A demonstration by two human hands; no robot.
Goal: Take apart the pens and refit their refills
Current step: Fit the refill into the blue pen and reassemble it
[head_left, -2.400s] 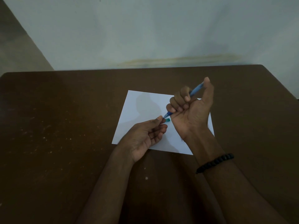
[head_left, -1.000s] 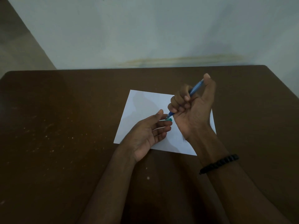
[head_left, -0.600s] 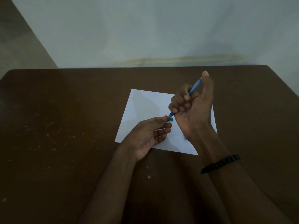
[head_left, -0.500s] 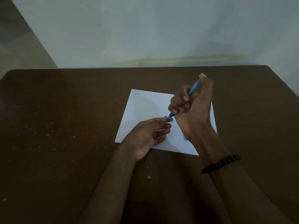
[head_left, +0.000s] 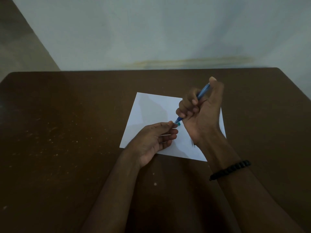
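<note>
A blue pen [head_left: 203, 91] runs slanted through my right hand [head_left: 202, 113], which is closed in a fist around its barrel above the white paper [head_left: 148, 111]. The thumb of that hand rests on the pen's upper end. My left hand [head_left: 156, 140] pinches the pen's lower tip with thumb and forefinger, and its other fingers are loosely curled. A small teal piece [head_left: 179, 123] shows right at that tip. The middle of the barrel is hidden inside my right fist.
A dark brown table [head_left: 67, 132] with pale specks holds the paper, and a small dark mark [head_left: 194, 145] shows on the sheet near my right wrist. A black bead bracelet [head_left: 230, 169] sits on that wrist. A pale wall rises behind the table's far edge.
My right thumb has bent down onto the pen's upper end. My left fingers opened briefly, then pinched the lower tip again. Both hands stayed almost in place over the paper.
</note>
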